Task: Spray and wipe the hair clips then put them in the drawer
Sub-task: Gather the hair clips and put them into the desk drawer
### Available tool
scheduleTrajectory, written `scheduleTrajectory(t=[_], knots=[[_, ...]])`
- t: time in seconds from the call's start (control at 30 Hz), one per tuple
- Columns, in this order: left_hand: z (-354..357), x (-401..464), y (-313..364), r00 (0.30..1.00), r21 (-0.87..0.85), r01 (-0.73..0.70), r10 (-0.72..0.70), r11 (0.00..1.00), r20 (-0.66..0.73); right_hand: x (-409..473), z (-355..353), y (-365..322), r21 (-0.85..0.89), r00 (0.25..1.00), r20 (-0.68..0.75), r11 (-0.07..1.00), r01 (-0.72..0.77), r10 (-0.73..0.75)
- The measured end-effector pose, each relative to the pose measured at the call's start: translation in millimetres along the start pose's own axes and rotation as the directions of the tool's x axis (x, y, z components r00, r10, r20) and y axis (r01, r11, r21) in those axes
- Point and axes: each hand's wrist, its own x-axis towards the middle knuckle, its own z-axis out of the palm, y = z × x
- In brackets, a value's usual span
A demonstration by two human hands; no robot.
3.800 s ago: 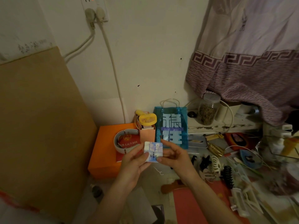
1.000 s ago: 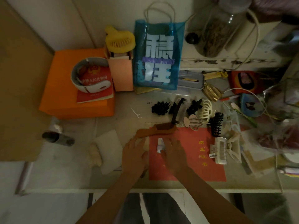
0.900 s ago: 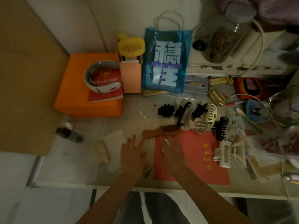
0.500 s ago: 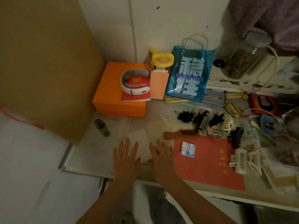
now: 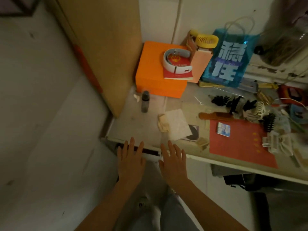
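Both hands [image 5: 131, 161] have slid to the desk's edge, fingers [image 5: 171, 148] spread, hair clips [image 5: 233, 104] well right.

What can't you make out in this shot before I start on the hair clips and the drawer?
Head view only:
- Drawer: just a dark slit under the table edge; left hand and right hand cover part, inside hidden.
- Hair clips: dark overlapping pile, blurred; count unclear.
- Small dark bottle: too dim to tell whether it is a sprayer.
- Glass jar: blurred, contents unclear.
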Motion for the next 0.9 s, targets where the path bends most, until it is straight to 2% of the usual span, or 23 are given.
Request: scheduleTrajectory(t=[0.07, 0.13, 0.27, 0.37, 0.43, 0.5, 0.63, 0.77, 0.9], knots=[[2.0, -8.6, -10.2, 1.0, -0.015, 0.008, -0.008, 1.0, 0.003, -9.0, 9.9, -9.0, -0.016, 0.999, -0.035, 1.0, 0.0, -0.001], [9.9, -15.0, -17.4, 0.999, -0.023, -0.013, 0.012, 1.0, -0.046, -16.2, 21.2, -16.6, -0.011, 1.0, -0.001, 1.0, 0.008, -0.008], [45.4, -16.3, -29.6, 0.994, 0.009, -0.014, 0.015, 1.0, -0.11, -15.4, 58.2, -23.2, -0.035, 0.998, -0.04, 0.998, 0.051, -0.052], [77.8, -9.2, -39.6, 0.996, 0.001, 0.023, -0.023, 1.0, -0.086, -5.9, 88.7, -24.8, 0.0, 0.996, -0.02, 0.996, 0.089, -0.089], [104.1, -1.7, -48.5, 0.997, 0.077, 0.064, -0.06, 0.995, -0.055, 1.4, 119.9, -21.0, 0.035, 0.991, 0.034, 0.992, 0.125, -0.126], [127.2, 7.1, -57.5, 0.994, 0.074, 0.083, -0.078, 0.994, -0.076, 8.2, 146.8, -17.3, 0.094, 0.992, -0.002, 0.988, 0.123, -0.124], [159.3, 22.8, -67.3, 0.98, -0.062, 0.036, -0.047, 0.997, -0.194, 22.0, 186.8, -13.3, 0.123, 0.989, -0.069, 0.983, 0.136, -0.128], [204.1, 43.5, -75.9, 0.98, -0.001, 0.04, -0.039, 0.999, -0.194, 38.5, 224.3, -9.9, 0.134, 0.976, -0.19, 0.982, 0.132, -0.105], [244.1, 54.4, -85.7, 0.982, 0.022, 0.042, -0.038, 0.999, -0.187, 48.7, 264.1, 0.0, 0.132, 0.99, -0.113, 0.987, 0.096, -0.081]])
